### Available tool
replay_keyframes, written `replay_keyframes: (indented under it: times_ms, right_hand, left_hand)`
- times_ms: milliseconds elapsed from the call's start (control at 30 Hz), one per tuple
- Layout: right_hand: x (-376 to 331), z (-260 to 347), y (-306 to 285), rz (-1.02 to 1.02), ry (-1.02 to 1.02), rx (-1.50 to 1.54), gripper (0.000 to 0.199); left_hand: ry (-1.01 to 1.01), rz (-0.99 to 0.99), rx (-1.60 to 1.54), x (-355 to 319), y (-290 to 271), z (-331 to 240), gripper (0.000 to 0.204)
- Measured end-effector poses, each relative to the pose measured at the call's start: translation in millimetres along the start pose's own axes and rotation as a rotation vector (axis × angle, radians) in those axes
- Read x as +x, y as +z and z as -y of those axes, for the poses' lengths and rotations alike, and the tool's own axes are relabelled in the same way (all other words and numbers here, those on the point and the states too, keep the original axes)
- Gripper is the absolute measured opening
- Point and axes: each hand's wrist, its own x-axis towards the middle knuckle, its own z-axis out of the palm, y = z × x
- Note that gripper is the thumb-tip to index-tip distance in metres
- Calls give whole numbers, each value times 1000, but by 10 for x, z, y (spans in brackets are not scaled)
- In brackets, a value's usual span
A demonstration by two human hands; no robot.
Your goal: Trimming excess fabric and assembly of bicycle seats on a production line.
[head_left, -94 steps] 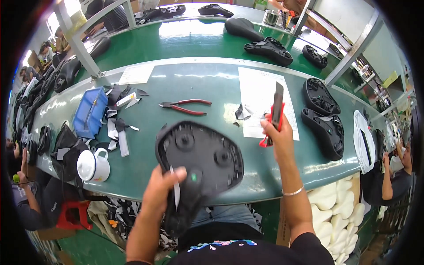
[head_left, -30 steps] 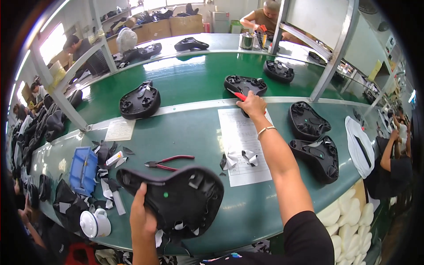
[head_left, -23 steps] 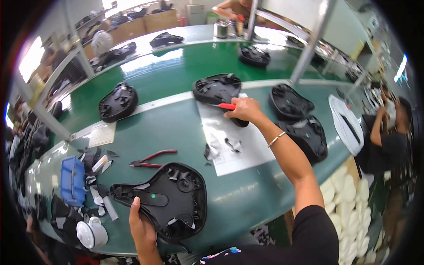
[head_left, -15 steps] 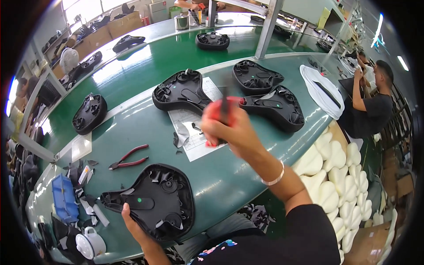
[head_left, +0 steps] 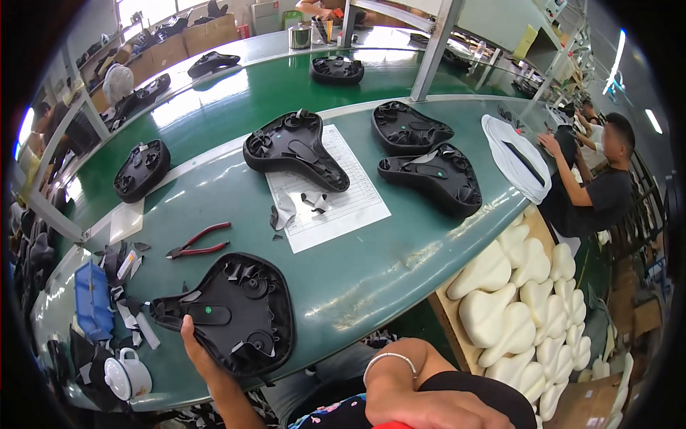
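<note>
An upturned black bike saddle (head_left: pixel 236 314) lies at the near left of the bench, its hollow underside up and bits of cover folded inside the rim. My left hand (head_left: pixel 202 350) grips its near edge by the narrow nose, thumb on top, other fingers hidden beneath. At the lower edge, against my body, my right hand (head_left: pixel 429 411) is closed; a sliver of the red tool (head_left: pixel 393 425) shows under it, the rest out of the picture. Beyond the saddle lie red-handled cutting pliers (head_left: pixel 200 241), jaws toward the left.
Several more upturned saddles (head_left: pixel 296 150) lie farther back, one on a printed sheet (head_left: pixel 343 222) with scraps. At left are a blue bin (head_left: pixel 93 300), a white enamel mug (head_left: pixel 128 375) and offcuts. Cream foam pads (head_left: pixel 500 314) fill a box at right. A co-worker (head_left: pixel 597 179) sits beyond.
My right hand has drawn back from over the bench with the red tool to the lower edge. My left hand still holds the saddle. The co-worker's hands have lowered to a black piece.
</note>
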Motion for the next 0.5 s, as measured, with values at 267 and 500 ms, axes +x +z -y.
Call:
replay_keyframes:
  times_ms: [267,500]
  right_hand:
    - [-66,71,161,-228,210,-313,28]
    - [-105,147,-236,38,495,-271,19]
  left_hand:
    - [6,-25,53,-64,-191,12,50]
    - [-113,-98,-35,-339,-847,-291,51]
